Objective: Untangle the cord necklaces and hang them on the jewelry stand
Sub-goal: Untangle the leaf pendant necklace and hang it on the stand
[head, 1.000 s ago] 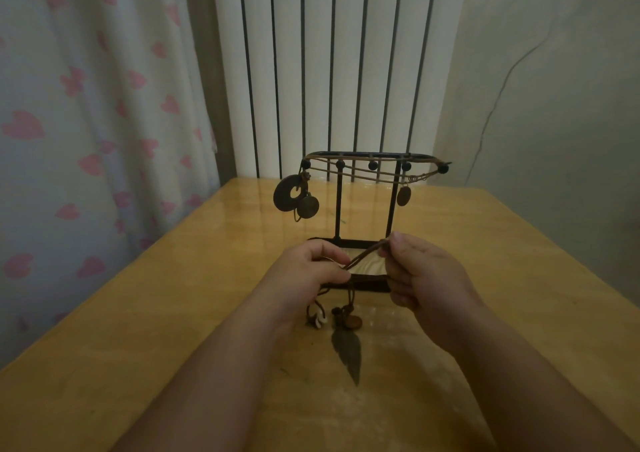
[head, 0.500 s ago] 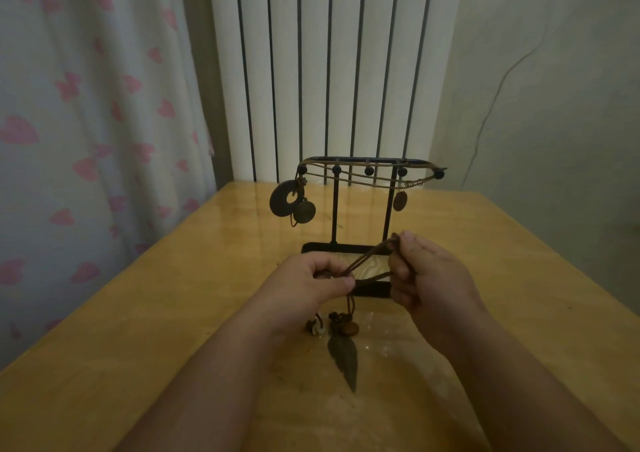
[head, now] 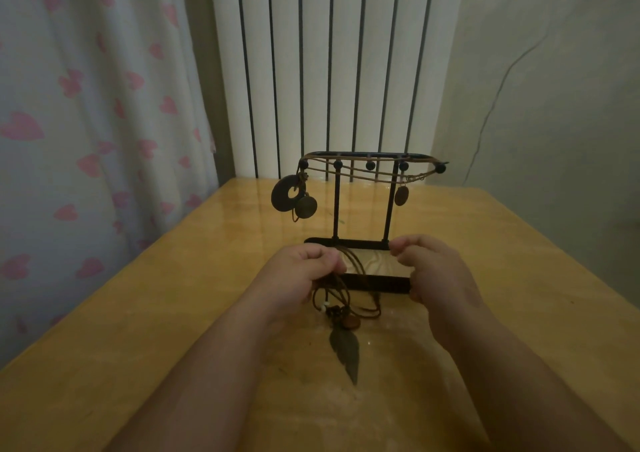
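Observation:
A black metal jewelry stand [head: 360, 244] rises mid-table, with brown cord necklaces draped along its top bar. From that bar hang a ring pendant [head: 285, 193], a round disc [head: 306, 206] and an oval pendant [head: 401, 195]. In front of the stand's base my left hand [head: 298, 275] grips a tangle of brown cords [head: 341, 299]. A dark feather pendant [head: 346, 351] and small beads trail from the tangle onto the table. My right hand [head: 436, 271] hovers to the right of the tangle with its fingers curled, and no cord shows in it.
The wooden table [head: 138, 313] is glossy, and its left edge runs close to a curtain with pink hearts [head: 86, 140]. A white ribbed radiator [head: 329, 71] stands behind the table's far edge. A plain wall is to the right.
The cord stretched between both hands is now slack and hangs from the left hand alone. My right hand has moved away to the right. The pendants have sunk lower onto the table.

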A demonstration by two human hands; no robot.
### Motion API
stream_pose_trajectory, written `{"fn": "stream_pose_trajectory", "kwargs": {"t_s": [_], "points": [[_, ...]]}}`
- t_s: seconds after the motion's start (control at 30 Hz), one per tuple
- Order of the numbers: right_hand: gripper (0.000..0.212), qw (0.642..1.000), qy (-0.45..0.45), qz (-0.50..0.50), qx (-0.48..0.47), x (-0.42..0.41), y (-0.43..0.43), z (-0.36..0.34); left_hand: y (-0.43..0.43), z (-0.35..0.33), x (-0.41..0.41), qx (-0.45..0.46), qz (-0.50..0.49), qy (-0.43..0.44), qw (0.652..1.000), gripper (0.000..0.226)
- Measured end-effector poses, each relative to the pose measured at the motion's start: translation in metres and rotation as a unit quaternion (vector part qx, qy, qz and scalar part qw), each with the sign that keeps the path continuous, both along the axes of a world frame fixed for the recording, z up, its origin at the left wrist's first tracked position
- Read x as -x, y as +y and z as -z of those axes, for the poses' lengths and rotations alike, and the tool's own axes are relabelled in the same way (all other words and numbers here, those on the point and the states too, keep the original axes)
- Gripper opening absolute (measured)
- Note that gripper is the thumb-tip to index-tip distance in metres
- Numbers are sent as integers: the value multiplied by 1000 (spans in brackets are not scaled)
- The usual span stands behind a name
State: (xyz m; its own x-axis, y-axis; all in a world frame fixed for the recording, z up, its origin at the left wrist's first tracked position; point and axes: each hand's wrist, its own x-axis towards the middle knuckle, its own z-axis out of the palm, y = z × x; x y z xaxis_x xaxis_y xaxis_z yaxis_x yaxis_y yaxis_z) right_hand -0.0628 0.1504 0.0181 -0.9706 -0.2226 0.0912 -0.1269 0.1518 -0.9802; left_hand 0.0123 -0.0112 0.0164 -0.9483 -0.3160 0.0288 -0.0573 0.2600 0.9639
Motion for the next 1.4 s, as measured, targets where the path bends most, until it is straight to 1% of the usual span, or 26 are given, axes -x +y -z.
{"fn": "stream_pose_trajectory", "kwargs": {"t_s": [0.07,0.1,0.17,0.2,0.27,0.3,0.33,0.37,0.43,0.5,0.53,0.6,0.7,0.77,0.87,0.9,0.97,1.07,1.17,1.27,1.4], "points": [[18,995,90,-13,-36,-3,0,1,2,0,0,14,6,-3,1000,25],[18,992,116,-37,-41,-4,-1,1,2,0,0,20,7,-5,1000,25],[19,986,123,-100,-52,-6,-4,3,1,1,1,22,15,-4,1000,26],[20,981,127,-123,-76,-7,-5,5,0,2,1,21,21,-1,1000,27],[20,968,149,-138,-149,-8,-8,11,-1,3,0,17,31,3,999,27],[16,965,154,-134,-164,-8,-8,12,-1,4,1,13,30,5,999,26],[12,968,150,-127,-157,-9,-7,11,-2,5,1,5,25,8,1000,26],[14,977,131,-115,-122,-8,-6,9,-3,6,2,-8,18,11,1000,25],[20,994,48,-93,1,-7,-2,2,-4,7,4,-43,7,16,999,24],[22,990,-16,-92,106,-7,1,-6,-5,7,6,-69,-1,14,997,24],[23,987,-22,-97,127,-7,3,-8,-6,6,6,-78,-5,12,997,24],[24,983,-14,-116,140,-5,3,-8,-5,5,6,-81,-13,9,997,23],[24,977,-14,-131,170,-5,2,-8,-5,4,5,-47,-20,2,999,18],[23,964,-26,-140,225,-5,3,-9,-5,4,5,-29,-28,-3,999,16],[20,916,-65,-164,360,-4,6,-12,-3,6,7,1,-41,-18,999,16],[19,905,-73,-165,385,-3,7,-13,-3,7,7,9,-39,-25,999,17],[19,907,-73,-153,387,-1,8,-13,-3,7,7,22,-31,-33,999,18],[20,930,-59,-124,340,0,7,-12,-4,5,5,28,-16,-37,999,16],[21,940,-51,-115,316,-1,6,-12,-5,5,4,6,4,-9,1000,16],[22,947,-43,-112,300,0,6,-10,-7,5,2,-41,38,37,998,22],[23,956,-33,-105,273,0,5,-8,-5,2,-2,-142,118,91,979,34]]}}
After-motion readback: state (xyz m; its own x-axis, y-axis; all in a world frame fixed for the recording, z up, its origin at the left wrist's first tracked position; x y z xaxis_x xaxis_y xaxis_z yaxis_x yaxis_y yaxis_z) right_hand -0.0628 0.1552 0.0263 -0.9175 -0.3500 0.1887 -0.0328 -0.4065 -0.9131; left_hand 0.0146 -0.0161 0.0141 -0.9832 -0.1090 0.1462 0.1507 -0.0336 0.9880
